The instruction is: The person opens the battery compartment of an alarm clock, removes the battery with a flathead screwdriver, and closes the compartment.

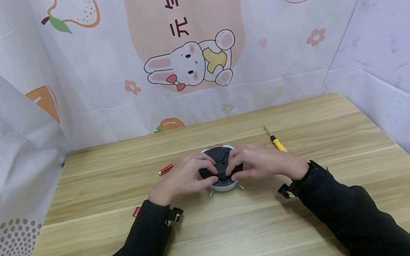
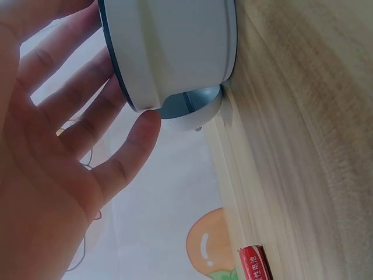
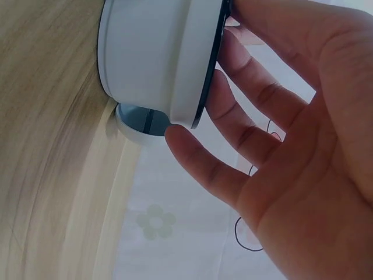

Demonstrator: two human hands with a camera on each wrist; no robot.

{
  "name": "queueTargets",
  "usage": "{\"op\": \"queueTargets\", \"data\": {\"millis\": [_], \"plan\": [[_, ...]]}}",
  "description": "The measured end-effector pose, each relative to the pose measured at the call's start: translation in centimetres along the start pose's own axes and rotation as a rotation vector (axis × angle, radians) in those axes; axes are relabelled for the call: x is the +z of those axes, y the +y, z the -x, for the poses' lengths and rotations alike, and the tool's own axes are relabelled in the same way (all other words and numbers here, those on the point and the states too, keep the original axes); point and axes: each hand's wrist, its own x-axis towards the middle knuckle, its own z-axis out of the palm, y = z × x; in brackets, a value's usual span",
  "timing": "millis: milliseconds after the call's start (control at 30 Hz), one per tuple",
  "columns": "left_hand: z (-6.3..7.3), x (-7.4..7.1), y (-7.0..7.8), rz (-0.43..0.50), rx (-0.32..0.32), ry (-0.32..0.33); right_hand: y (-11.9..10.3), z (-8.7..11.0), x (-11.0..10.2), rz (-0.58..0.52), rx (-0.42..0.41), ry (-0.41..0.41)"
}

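Note:
A white twin-bell alarm clock (image 1: 221, 155) lies face down on the table, its black back up and its two thin metal legs toward me. My left hand (image 1: 186, 174) holds it from the left, with thumb and bent fingertips on the black back. From the right, my right hand (image 1: 260, 159) does the same, and both sets of fingertips come close together near the lower middle of the back. In the left wrist view the little finger touches the white casing (image 2: 180, 46) near a bell (image 2: 192, 111). The right wrist view shows fingers along the dark rim (image 3: 213, 64).
A red battery (image 1: 165, 169) lies left of the clock. Another small red item (image 1: 136, 211) shows partly behind the left sleeve. A screwdriver (image 1: 279, 144) with a yellow handle lies beyond the right hand. Printed cloth (image 1: 98, 82) hangs behind the wooden table (image 1: 229, 242).

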Motion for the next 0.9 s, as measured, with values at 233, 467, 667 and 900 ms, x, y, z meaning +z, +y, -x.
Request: {"op": "queueTargets", "data": {"millis": [233,467,667,900], "plan": [[0.06,0.09,-0.07,0.012,0.003,-0.010,-0.09,-0.01,-0.04,-0.018,0.007,-0.025],[0.08,-0.01,0.01,0.012,0.006,-0.012,-0.11,-0.06,0.03,-0.029,-0.007,-0.024],[0.13,-0.09,0.11,0.002,-0.005,-0.019,0.01,-0.05,0.18,-0.034,-0.003,-0.025],[0.05,0.01,0.15,0.023,-0.021,-0.027,-0.09,0.00,0.12,-0.027,0.002,-0.014]]}}
